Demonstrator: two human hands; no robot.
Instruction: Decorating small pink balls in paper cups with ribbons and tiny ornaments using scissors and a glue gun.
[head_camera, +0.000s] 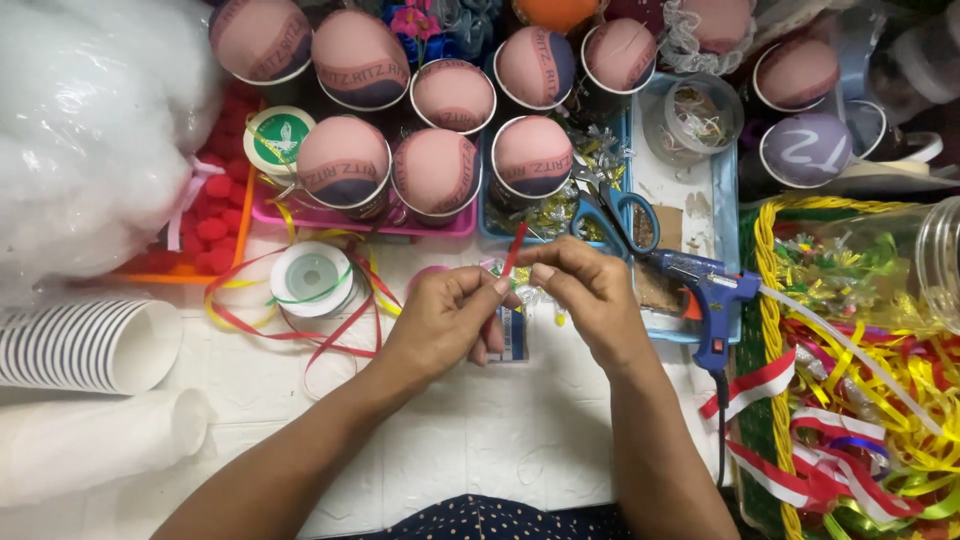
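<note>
Open table (480, 440) is left below and between the forearms, where a hand can be passed freely. Beyond, the way is blocked by crowded covered cups (435, 170). The sides are hemmed by stacked cups (90, 345), a ribbon spool (312, 280), a glue gun (715, 305) and a ribbon basket (860, 400).

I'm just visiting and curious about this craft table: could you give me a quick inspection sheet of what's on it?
Surface: white tiled table, mostly crowded at the edges.
Job's things: a short red ribbon strip pinched between both hands.
Clutter: paper cups with fabric-covered tops, ribbon spool with loose ribbon, blue scissors, stacked cups lying on their side, white stuffing, basket of ribbons.
Hands: left hand and right hand, fingers closed on the strip.
Cables: glue gun with a dark cord running down.
Surroundings: pink and blue trays under the cups; nothing else seen.
</note>
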